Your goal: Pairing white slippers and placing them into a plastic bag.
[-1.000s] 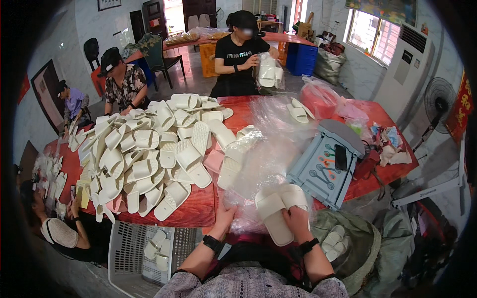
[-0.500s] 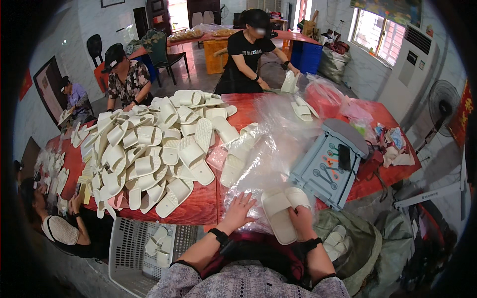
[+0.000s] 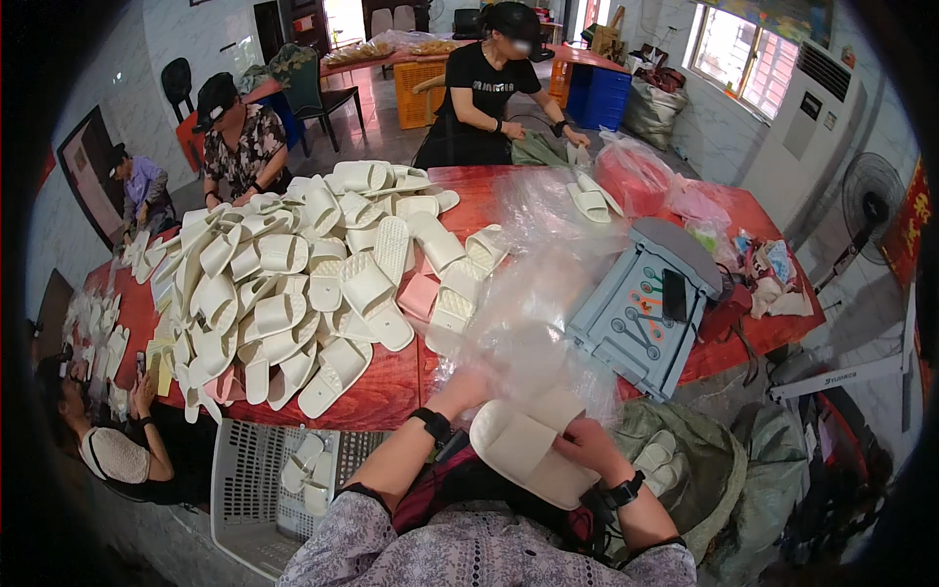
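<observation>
My right hand (image 3: 584,440) grips a cream slipper (image 3: 520,448), held close to my body below the table's near edge. My left hand (image 3: 468,387) reaches forward to the pile of clear plastic bags (image 3: 536,313) on the red table (image 3: 391,382), fingers on the film. A large heap of cream slippers (image 3: 293,274) covers the table to my left, with a pale pink one (image 3: 421,293) among them.
A grey plastic stool (image 3: 636,308) lies on the table at right with a black phone (image 3: 674,294) on it. A white basket (image 3: 264,484) with slippers stands at lower left. An olive sack (image 3: 704,470) sits at right. Several other people work around the table.
My left hand has moved from the slipper forward onto the plastic bags. The slipper in my right hand has come down closer to my body. The person across has bent toward the table.
</observation>
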Available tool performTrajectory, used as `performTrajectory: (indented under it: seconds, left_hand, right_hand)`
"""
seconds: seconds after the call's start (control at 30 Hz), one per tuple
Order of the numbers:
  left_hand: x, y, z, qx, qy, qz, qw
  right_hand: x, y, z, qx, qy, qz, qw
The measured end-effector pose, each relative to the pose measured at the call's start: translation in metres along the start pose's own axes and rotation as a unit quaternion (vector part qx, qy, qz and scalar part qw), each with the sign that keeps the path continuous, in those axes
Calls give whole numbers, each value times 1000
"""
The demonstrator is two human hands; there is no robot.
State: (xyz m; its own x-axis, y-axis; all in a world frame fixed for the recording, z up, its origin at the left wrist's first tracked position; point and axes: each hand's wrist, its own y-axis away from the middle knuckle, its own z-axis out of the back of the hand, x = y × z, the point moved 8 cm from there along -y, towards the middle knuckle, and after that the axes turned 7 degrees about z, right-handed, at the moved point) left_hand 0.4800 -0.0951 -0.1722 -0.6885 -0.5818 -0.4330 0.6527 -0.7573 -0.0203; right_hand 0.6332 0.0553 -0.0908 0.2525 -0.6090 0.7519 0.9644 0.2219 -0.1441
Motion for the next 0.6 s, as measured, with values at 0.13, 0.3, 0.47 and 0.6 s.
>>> performTrajectory:
  seconds: [0.13,0.3,0.47,0.6]
  left_hand:
    - [28,1,-1,-31,86,-42,995]
    - [20,6,30,64,91,106,988]
    - [10,25,45,171,266,99,944]
    - [4,34,46,214,438,150,860]
  right_hand:
    - [11,-12,-4,16,72,15,997]
    - [5,-7,14,-35,113,-16,993]
    - [-1,-6,23,-48,150,-37,987]
    - [-11,-6,10,-12,209,-19,978]
